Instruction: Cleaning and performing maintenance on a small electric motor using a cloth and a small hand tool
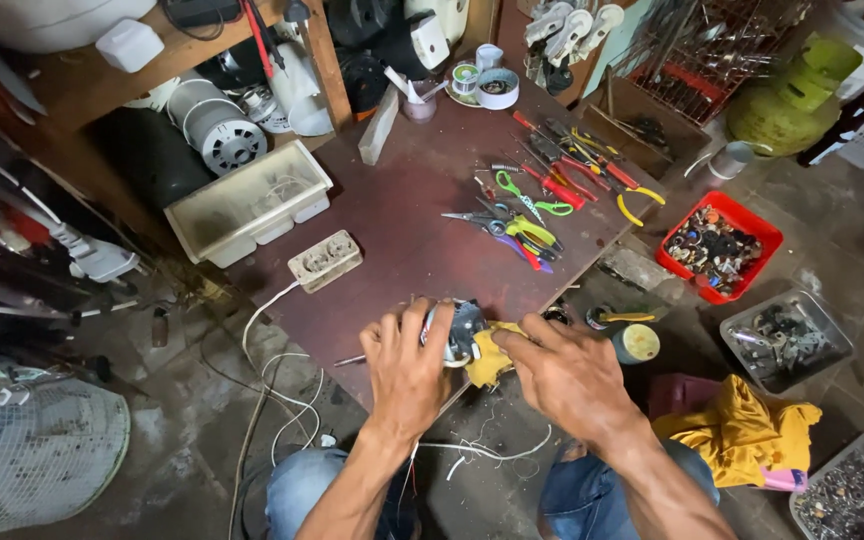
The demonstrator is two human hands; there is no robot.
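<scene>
Seen from above, a cluttered repair workshop. A low dark red-brown work board (422, 220) fills the middle of the view, set on a stained concrete floor (192, 440). To the left a white wire fan guard (32, 450) lies on the floor. On the board's far left sits a cream plastic tray (249, 203), with a beige double socket block (325, 261) just in front of it. A spread of pliers, scissors and screwdrivers (542, 190) lies on the board's right half. Beyond the right edge stands a red tub of small parts (720, 246). At the board's near edge, the left hand (407, 372) is closed around a small grey fan motor (462, 328). The right hand (564, 372) presses a yellow cloth (489, 355) against the motor's side, fingers pinching it.
</scene>
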